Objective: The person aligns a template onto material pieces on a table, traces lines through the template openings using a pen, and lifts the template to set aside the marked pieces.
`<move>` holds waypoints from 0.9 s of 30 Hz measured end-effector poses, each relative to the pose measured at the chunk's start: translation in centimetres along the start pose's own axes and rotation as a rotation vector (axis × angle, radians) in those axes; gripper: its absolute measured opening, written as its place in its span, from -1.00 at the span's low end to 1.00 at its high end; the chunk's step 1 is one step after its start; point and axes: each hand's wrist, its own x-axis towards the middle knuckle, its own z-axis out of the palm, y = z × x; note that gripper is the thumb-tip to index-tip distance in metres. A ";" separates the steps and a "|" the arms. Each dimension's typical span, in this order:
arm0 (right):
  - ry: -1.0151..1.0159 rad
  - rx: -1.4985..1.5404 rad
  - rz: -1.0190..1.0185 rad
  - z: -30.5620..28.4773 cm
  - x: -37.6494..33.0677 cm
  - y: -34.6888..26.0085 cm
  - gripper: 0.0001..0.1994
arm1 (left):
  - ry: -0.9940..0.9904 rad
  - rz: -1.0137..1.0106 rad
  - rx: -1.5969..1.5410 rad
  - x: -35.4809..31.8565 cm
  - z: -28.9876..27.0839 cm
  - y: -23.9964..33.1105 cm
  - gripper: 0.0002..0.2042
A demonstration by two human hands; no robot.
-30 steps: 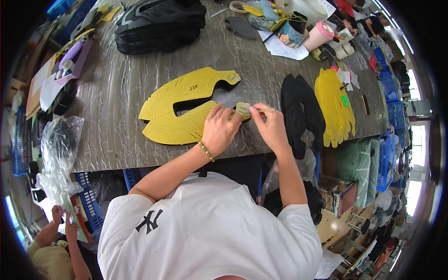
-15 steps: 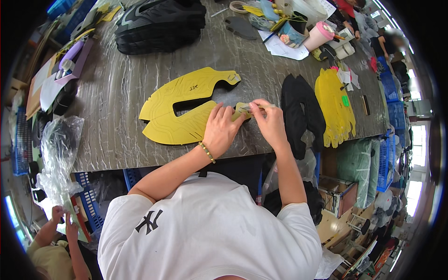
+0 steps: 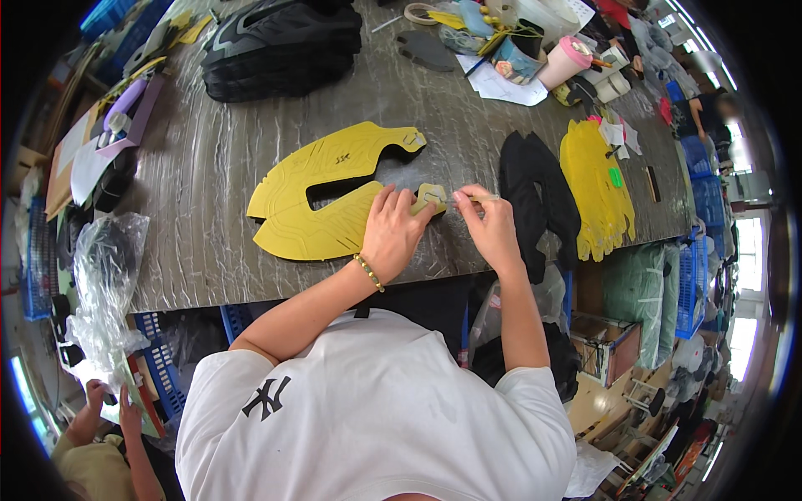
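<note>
A yellow shoe-upper template (image 3: 280,179), U-shaped with engraved lines, lies on the table over a black piece whose edge shows beneath it. My left hand (image 3: 391,224) presses down on its near arm, fingertips spread over the surface, thumb toward the small slotted end (image 3: 430,195). In my right hand (image 3: 494,225) a thin pen-like tool (image 3: 482,198) is pinched between thumb and fingers. Its tip is close to that slotted end; whether it touches cannot be made out. To the right lie black shoe-upper pieces (image 3: 522,179).
Beyond those is a stack of yellow templates (image 3: 585,200). Stacked black shoe uppers (image 3: 280,58) stand at the far left. A pink cup (image 3: 566,63), papers (image 3: 505,83) and tape sit at the far right. Another person's hands (image 3: 125,409) are at lower left.
My right hand has shifted slightly right and down, drawing the tool back from the slotted end, which shows more plainly now. My left hand stays on the template.
</note>
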 end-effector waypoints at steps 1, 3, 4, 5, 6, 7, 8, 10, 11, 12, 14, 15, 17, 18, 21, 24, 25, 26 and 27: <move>0.017 -0.039 -0.024 0.0 0.1 -0.2 -0.80 | 0.001 0.002 0.000 0.0 -0.1 0.0 -0.75; 0.033 -0.076 -0.055 -0.1 0.4 -0.6 -0.80 | -0.075 -0.039 0.004 0.0 -0.4 -0.2 -0.71; 0.093 -0.045 -0.080 -0.2 0.5 -0.8 -0.81 | -0.071 -0.042 0.010 0.1 -0.8 -0.2 -0.71; 0.151 -0.012 -0.107 -0.2 0.7 -1.0 -0.82 | -0.082 -0.030 -0.036 0.1 -1.4 -0.2 -0.69; 0.147 -0.005 -0.118 -0.4 0.9 -1.1 -0.82 | -0.093 -0.017 -0.080 0.3 -2.1 -0.4 -0.65; 0.190 -0.020 -0.081 -0.8 0.8 -1.1 -0.83 | -0.087 -0.024 -0.067 0.8 -3.0 -0.9 -0.65; 0.231 -0.033 -0.045 -1.1 0.8 -1.1 -0.83 | -0.010 -0.074 -0.040 1.5 -4.1 -1.7 -0.59; 0.254 -0.023 -0.029 -1.6 0.9 -1.2 -0.81 | 0.086 -0.164 0.028 2.3 -5.4 -5.1 -0.44; 0.239 -0.050 -0.048 -1.9 0.9 -1.4 -0.78 | 0.081 -0.234 0.044 2.3 -5.6 -7.5 -0.40; 0.225 -0.078 -0.068 -2.0 1.0 -1.5 -0.75 | 0.079 -0.305 0.057 2.3 -5.7 -9.5 -0.36; 0.212 -0.083 -0.101 -1.9 1.4 -1.2 -0.73 | -0.014 -0.397 0.072 2.0 -6.1 -12.3 -0.32; 0.212 -0.107 -0.105 -1.8 1.7 -1.0 -0.71 | -0.124 -0.473 0.056 1.8 -6.0 -13.2 -0.28; 0.208 -0.084 -0.124 -1.4 2.2 -1.3 -0.70 | -0.129 -0.468 0.033 1.2 -5.4 -14.3 -0.26; 0.214 -0.077 -0.114 -1.4 2.3 -1.3 -0.69 | -0.153 -0.446 -0.011 1.3 -5.4 -14.1 -0.24; 0.205 -0.126 -0.120 -1.3 3.2 -1.2 -0.71 | -0.097 -0.425 -0.042 1.6 -5.8 -13.6 -0.33; 0.210 -0.237 -0.239 -1.3 4.7 -2.1 -0.73 | 0.094 -0.335 0.033 1.6 -5.8 -13.0 -0.45; 0.215 -0.183 -0.256 -1.3 5.5 -1.8 -0.76 | 0.250 -0.247 0.088 1.7 -6.1 -12.8 -0.52; 0.217 -0.190 -0.254 -1.1 6.4 -1.8 -0.76 | 0.251 -0.244 0.081 1.6 -6.7 -13.0 -0.52; 0.188 -0.095 -0.196 -0.9 7.4 -1.8 -0.78 | 0.204 -0.316 -0.133 1.7 -8.0 -13.3 -0.62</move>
